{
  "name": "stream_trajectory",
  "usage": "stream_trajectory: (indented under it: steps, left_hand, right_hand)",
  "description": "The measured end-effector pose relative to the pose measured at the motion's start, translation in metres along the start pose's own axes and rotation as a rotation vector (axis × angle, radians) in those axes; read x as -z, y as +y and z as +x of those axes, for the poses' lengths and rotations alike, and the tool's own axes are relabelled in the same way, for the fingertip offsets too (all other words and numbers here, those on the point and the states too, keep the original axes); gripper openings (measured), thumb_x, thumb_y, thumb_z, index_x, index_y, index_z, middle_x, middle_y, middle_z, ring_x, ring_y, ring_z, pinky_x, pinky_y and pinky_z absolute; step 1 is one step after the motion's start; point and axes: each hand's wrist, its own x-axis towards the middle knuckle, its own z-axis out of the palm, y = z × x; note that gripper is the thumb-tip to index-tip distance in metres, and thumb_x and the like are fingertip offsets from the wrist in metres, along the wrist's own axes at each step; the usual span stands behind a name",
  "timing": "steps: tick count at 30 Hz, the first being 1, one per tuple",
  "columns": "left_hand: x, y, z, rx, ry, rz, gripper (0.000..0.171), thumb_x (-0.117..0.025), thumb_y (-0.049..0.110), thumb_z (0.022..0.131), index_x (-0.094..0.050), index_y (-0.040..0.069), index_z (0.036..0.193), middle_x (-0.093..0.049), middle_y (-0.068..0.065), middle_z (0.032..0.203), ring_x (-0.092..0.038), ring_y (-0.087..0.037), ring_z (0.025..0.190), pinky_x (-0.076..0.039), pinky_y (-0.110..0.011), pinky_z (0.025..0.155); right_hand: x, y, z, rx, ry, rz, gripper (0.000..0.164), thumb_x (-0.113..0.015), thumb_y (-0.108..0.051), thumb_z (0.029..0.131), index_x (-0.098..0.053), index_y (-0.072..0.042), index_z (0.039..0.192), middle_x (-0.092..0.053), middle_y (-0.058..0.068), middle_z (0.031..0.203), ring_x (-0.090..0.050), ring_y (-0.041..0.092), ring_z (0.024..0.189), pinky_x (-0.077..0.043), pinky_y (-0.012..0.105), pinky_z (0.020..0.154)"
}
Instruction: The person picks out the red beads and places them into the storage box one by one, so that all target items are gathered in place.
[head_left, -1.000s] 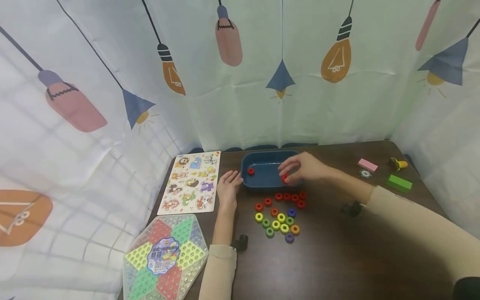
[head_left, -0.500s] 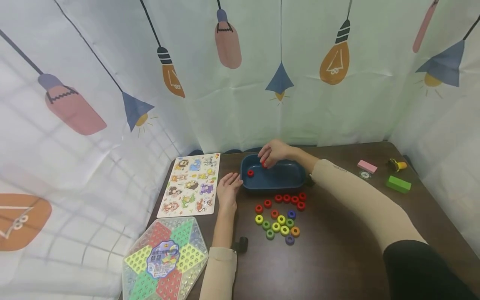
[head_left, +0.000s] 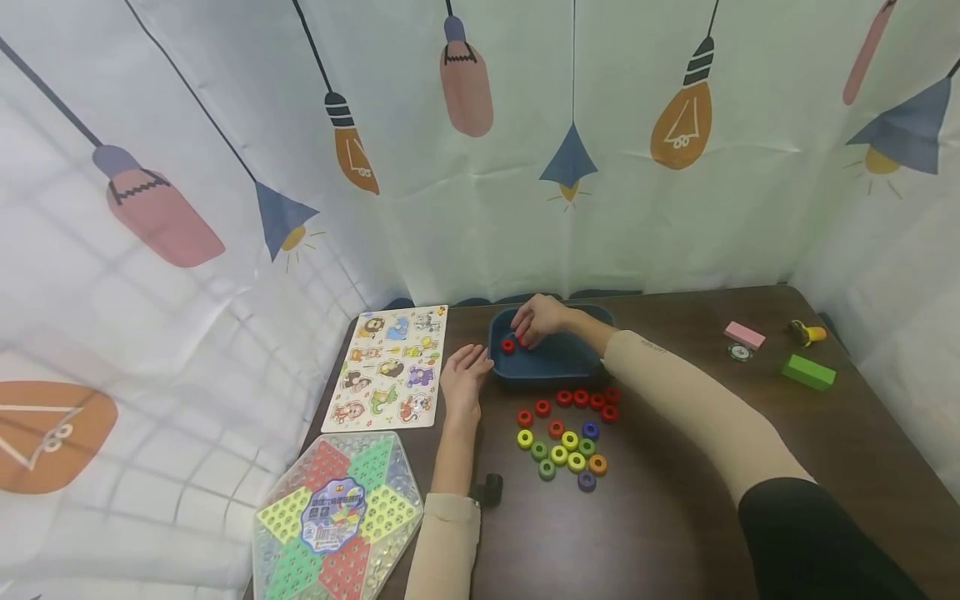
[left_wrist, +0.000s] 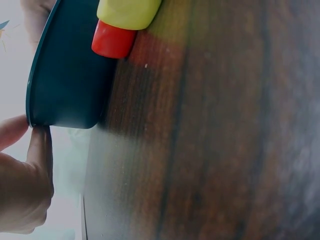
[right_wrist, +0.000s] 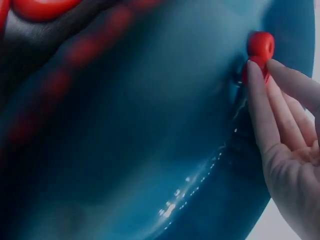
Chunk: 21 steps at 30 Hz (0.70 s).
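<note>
My right hand (head_left: pixel 542 319) reaches into the dark blue tray (head_left: pixel 551 368) and pinches a small red ring (right_wrist: pixel 258 65) between thumb and fingertips. Right beside it in the tray is another red ring (right_wrist: pixel 261 44), also seen in the head view as the red ring (head_left: pixel 507 346) near the tray's left end. My left hand (head_left: pixel 463 379) is at the left end of the tray, fingers extended. Its finger and thumb tips touch the tray's rim (left_wrist: pixel 31 100) in the left wrist view.
Several red rings (head_left: pixel 565 398) lie before the tray, with yellow rings (head_left: pixel 558 454), green, blue, purple and orange ones nearer. An animal puzzle board (head_left: pixel 390 371) and hexagonal game board (head_left: pixel 337 517) lie left. A pink block (head_left: pixel 745 335), chip (head_left: pixel 740 352) and green block (head_left: pixel 808 372) sit right.
My right hand has carried the red ring from the tray's right side to the left, then lowered it beside the other red ring. My left hand stays at the tray's left end.
</note>
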Motion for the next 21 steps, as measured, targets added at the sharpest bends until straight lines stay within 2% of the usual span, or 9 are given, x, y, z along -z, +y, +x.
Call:
stream_trajectory:
  steps: [5, 9, 15, 21]
  left_hand:
    - [-0.001, 0.000, -0.001, -0.002, 0.006, 0.000, 0.053, -0.063, -0.014, 0.084, -0.047, -0.006, 0.134, -0.052, -0.028, 0.137, -0.060, -0.028, 0.120, -0.055, -0.029, 0.088]
    - [-0.002, 0.000, -0.001, -0.003, 0.010, 0.000, 0.053, -0.063, -0.014, 0.085, -0.046, -0.007, 0.135, -0.051, -0.029, 0.137, -0.060, -0.028, 0.120, -0.055, -0.028, 0.087]
    - [-0.002, 0.000, -0.001, 0.007, 0.013, 0.010, 0.046, -0.064, -0.013, 0.084, -0.053, -0.001, 0.128, -0.052, -0.029, 0.136, -0.061, -0.028, 0.120, -0.055, -0.028, 0.087]
    - [-0.002, 0.002, -0.002, 0.005, 0.016, 0.031, 0.046, -0.065, -0.012, 0.084, -0.054, 0.000, 0.127, -0.052, -0.027, 0.137, -0.061, -0.026, 0.119, -0.055, -0.028, 0.087]
  right_hand:
    - [0.003, 0.004, -0.003, 0.023, 0.003, -0.023, 0.043, -0.069, 0.012, 0.081, -0.059, 0.008, 0.123, -0.068, 0.023, 0.113, -0.072, 0.030, 0.093, -0.060, 0.038, 0.077]
    - [0.011, 0.001, -0.016, 0.064, -0.015, -0.034, 0.043, -0.069, 0.010, 0.084, -0.057, 0.009, 0.125, -0.065, 0.026, 0.119, -0.069, 0.035, 0.101, -0.058, 0.041, 0.081]
    - [0.021, -0.008, -0.056, 0.124, -0.063, 0.023, 0.043, -0.066, 0.006, 0.088, -0.054, 0.008, 0.129, -0.059, 0.032, 0.124, -0.061, 0.047, 0.110, -0.056, 0.048, 0.086]
    - [0.031, -0.008, -0.102, 0.131, -0.032, 0.042, 0.038, -0.071, -0.001, 0.087, -0.061, -0.003, 0.124, -0.067, 0.021, 0.117, -0.062, 0.042, 0.111, -0.054, 0.055, 0.086]
